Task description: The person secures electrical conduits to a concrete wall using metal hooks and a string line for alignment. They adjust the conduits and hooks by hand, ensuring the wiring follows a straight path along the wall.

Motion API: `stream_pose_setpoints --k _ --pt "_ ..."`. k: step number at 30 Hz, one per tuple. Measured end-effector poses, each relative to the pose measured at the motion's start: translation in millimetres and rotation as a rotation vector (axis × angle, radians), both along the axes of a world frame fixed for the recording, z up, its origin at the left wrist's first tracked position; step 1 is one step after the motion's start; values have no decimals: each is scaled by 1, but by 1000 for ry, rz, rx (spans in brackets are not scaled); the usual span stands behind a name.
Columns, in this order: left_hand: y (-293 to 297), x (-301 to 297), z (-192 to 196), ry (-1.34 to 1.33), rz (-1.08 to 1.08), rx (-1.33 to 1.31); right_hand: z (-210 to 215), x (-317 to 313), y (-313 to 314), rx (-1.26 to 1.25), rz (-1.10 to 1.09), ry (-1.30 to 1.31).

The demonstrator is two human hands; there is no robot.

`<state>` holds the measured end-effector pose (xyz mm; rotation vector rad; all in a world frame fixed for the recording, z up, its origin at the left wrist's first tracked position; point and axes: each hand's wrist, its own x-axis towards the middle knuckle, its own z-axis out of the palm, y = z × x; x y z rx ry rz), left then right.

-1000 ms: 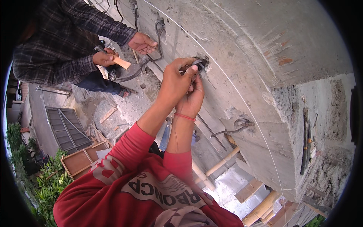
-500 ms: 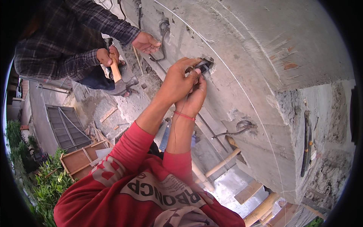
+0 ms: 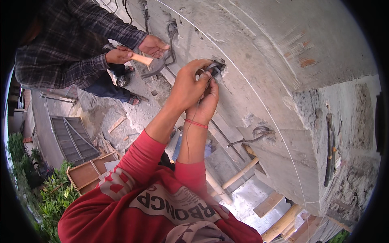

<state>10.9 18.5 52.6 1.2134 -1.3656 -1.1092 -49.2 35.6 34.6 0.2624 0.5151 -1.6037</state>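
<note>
My left hand has its fingers closed around a dark bent bar that sticks out of a chipped hole in the concrete. Just below it, my right hand, with a red cord at the wrist, is curled up against the same spot. A thin dark wire trails from between my hands down along the right forearm. My fingertips partly hide the bar and whatever is pinched there.
At the upper left a co-worker in a plaid shirt holds a hammer beside another bent bar. A white string crosses the concrete wall. Another bent bar protrudes lower right. Wooden poles lie below.
The co-worker's hammer has swung up and right, toward the bent bar near their other hand. My hands stay at the hole, with only a slight shift in view.
</note>
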Motion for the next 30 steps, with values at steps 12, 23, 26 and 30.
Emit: stream_pose_setpoints --k 12,23,26,30 --pt "-3 9 -10 149 -34 39 -21 -6 -5 83 -27 144" --pt "14 25 29 -66 -85 168 -45 -15 -2 -160 115 -12" --pt "12 21 37 -227 -164 125 -41 -14 -2 -103 103 130" --pt "12 10 36 -563 -93 -91 7 3 -12 190 -14 145"
